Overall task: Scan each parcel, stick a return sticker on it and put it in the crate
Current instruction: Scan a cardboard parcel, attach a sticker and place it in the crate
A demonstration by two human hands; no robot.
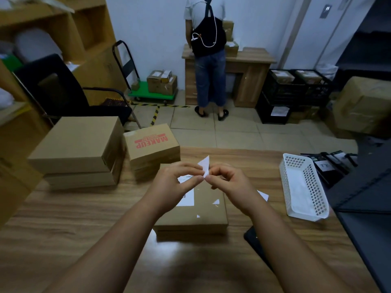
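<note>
Both the left hand (174, 182) and right hand (227, 180) pinch a small white paper sticker (204, 165) above the flat brown cardboard parcel (203, 214) at six o'clock; clumsy peeling could tear or curl it.

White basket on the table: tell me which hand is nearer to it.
Right. The right hand is left of the white basket, over the parcel; the left hand is farther left, pinching the same sticker.
</note>
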